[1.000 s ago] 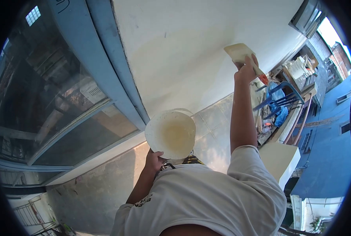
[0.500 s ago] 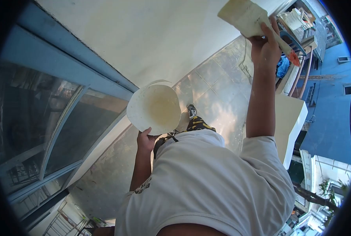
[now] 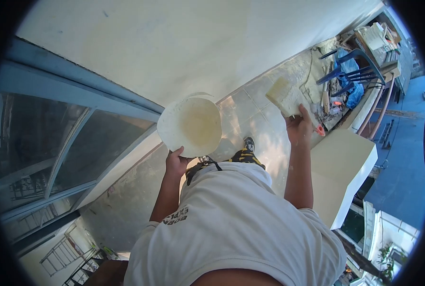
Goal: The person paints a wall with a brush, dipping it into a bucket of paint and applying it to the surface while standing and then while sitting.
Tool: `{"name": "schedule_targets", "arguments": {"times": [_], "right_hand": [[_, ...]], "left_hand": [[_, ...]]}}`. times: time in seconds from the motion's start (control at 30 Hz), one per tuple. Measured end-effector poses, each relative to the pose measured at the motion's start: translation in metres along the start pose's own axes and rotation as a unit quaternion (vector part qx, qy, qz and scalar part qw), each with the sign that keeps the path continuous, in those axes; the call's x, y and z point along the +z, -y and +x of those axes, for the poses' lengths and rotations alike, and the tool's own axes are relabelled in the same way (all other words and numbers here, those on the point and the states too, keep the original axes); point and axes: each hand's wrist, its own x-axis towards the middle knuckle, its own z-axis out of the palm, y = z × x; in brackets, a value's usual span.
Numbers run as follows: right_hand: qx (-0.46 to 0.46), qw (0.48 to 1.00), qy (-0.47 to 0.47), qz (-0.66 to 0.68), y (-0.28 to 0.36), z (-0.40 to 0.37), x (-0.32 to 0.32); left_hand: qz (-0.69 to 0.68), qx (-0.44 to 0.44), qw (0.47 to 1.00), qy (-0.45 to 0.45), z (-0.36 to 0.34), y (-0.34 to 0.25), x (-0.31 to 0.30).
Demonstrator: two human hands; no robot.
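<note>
My left hand (image 3: 176, 162) is closed on the near rim of a round white bucket (image 3: 167, 126). Its mouth faces up at me, and a pale yellowish patch shows on the inside bottom. In my right hand (image 3: 299, 127) is a wide, cream-coloured paintbrush (image 3: 291, 97), gripped with its broad bristle end pointing up and left. The red tip of its handle pokes out below the hand. The brush hangs over the tiled floor, apart from both the bucket and the wall.
A pale wall (image 3: 169, 47) rises ahead, meeting a blue-framed glass window (image 3: 98, 143) on the left. Past the brush are a dark blue plastic chair (image 3: 355, 69), a blue bag (image 3: 355, 95) and debris. A cream ledge (image 3: 341, 167) runs along the right.
My right hand has lowered the brush from up near the wall, bringing it back and slightly left. The bucket in my left hand has barely moved. More of the chair now shows.
</note>
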Motion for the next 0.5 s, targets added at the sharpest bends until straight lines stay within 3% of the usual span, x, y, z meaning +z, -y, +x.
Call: {"name": "schedule_targets", "arguments": {"times": [0.33, 0.5], "right_hand": [[0.055, 0.991, 0.014, -0.125, 0.067, 0.082, -0.038], [0.089, 0.981, 0.014, -0.169, 0.087, 0.121, -0.064]], "left_hand": [[-0.067, 0.015, 0.994, -0.089, -0.01, 0.08, 0.085], [-0.074, 0.065, 0.989, -0.115, -0.023, 0.106, 0.125]]}}
